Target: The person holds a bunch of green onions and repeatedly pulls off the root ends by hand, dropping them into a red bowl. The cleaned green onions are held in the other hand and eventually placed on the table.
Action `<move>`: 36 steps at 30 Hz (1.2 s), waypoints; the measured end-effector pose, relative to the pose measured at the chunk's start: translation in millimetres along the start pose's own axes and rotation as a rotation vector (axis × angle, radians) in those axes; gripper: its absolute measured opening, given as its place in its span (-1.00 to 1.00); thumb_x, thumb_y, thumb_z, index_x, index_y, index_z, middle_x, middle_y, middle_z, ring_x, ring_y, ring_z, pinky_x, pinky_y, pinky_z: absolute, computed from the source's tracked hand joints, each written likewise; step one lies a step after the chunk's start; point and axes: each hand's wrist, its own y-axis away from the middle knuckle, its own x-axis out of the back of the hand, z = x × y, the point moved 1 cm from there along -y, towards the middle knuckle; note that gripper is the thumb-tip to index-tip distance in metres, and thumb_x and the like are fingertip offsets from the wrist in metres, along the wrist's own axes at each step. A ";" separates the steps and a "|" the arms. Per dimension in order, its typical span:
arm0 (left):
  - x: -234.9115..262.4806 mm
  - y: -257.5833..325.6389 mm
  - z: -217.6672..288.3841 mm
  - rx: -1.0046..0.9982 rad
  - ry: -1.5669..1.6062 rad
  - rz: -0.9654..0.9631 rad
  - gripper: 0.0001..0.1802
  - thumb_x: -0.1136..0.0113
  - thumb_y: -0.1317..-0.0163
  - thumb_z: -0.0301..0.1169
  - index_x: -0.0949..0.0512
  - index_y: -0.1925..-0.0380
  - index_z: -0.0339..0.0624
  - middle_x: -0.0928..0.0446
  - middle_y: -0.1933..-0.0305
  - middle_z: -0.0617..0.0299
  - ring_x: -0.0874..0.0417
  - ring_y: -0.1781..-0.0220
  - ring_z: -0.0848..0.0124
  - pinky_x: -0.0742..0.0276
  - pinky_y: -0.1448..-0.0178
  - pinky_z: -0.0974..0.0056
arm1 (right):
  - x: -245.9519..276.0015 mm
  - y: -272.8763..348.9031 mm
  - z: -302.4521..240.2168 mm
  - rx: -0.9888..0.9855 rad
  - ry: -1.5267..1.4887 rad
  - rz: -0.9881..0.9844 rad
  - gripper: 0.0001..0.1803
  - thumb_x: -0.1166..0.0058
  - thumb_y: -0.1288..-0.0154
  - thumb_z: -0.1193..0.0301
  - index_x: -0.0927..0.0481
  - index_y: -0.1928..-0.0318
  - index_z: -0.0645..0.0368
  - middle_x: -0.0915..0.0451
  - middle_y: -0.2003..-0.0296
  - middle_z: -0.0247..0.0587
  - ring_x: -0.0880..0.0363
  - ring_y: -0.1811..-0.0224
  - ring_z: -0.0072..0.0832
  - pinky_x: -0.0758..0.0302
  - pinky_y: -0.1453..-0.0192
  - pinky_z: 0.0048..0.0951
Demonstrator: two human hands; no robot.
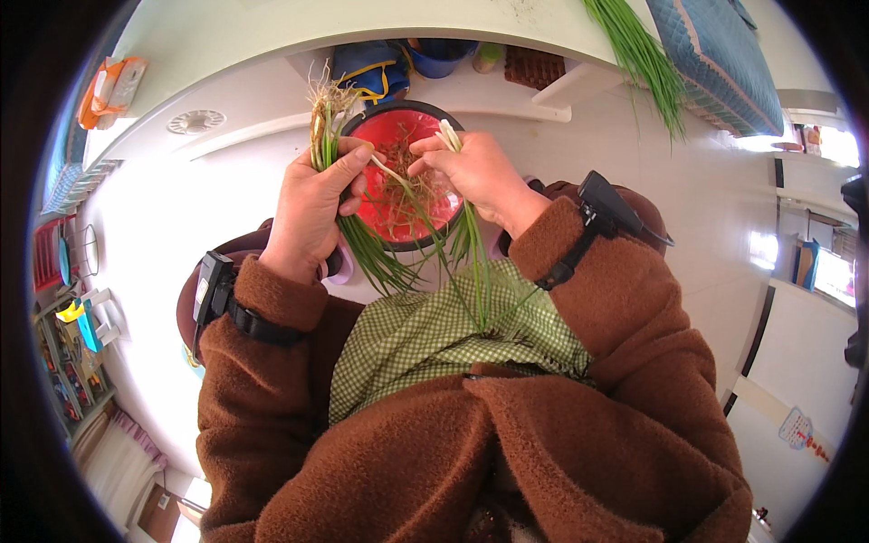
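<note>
My left hand (308, 204) is closed around a bunch of spring onions (326, 127), their brown, tangled roots pointing up and the green leaves hanging below. A single thin spring onion (394, 172) runs from my left thumb and forefinger across the gap between the hands, its pale end at the thumb. In my right hand (484, 176) is a smaller bunch of spring onions (450, 138) with bare white ends; its leaves droop toward my lap. Beneath both hands stands a red basin with a dark rim (457, 118), holding loose brownish roots and peelings.
A green-and-white checked apron (425, 344) covers my lap. On the pale table (453, 20) ahead lie more spring onions (638, 59) beside a blue quilted cloth (715, 68). An orange-and-white packet (110, 93) sits at the left. A blue bag (362, 68) and a blue basin (439, 61) stand under the table.
</note>
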 end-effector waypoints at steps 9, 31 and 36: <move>-11.7 -2.9 -4.3 0.133 0.180 -0.083 -0.76 -0.08 -0.35 -0.35 -0.51 0.13 -0.32 -0.53 0.24 0.18 -0.49 0.37 0.54 -0.36 0.44 0.48 | -28.7 9.1 -12.3 0.109 -0.107 -0.275 -0.71 -0.19 -0.30 0.29 -0.60 0.13 0.28 -0.56 0.39 -0.40 -0.46 0.39 -0.69 -0.42 0.32 -0.56; -23.8 -6.3 -12.0 0.258 0.396 -0.328 -0.50 0.27 -0.47 -0.21 -0.33 -0.19 -0.38 -0.46 -0.17 -0.02 -0.53 -0.14 0.19 -0.46 -0.25 0.11 | -32.5 20.4 -24.4 0.030 -0.274 -0.170 -0.87 -0.20 -0.23 0.51 -0.62 0.21 0.26 -0.60 0.35 -0.37 -0.53 0.36 -0.66 -0.49 0.29 -0.59; -15.9 -12.6 -10.2 0.136 0.357 -0.186 -0.53 0.27 -0.46 -0.26 -0.37 -0.14 -0.41 -0.49 -0.14 -0.04 -0.56 -0.09 0.22 -0.45 -0.23 0.15 | -24.0 18.4 -23.6 -0.045 -0.330 -0.205 -0.90 -0.17 -0.24 0.52 -0.60 0.24 0.23 -0.57 0.39 -0.38 -0.51 0.42 -0.67 -0.44 0.41 -0.62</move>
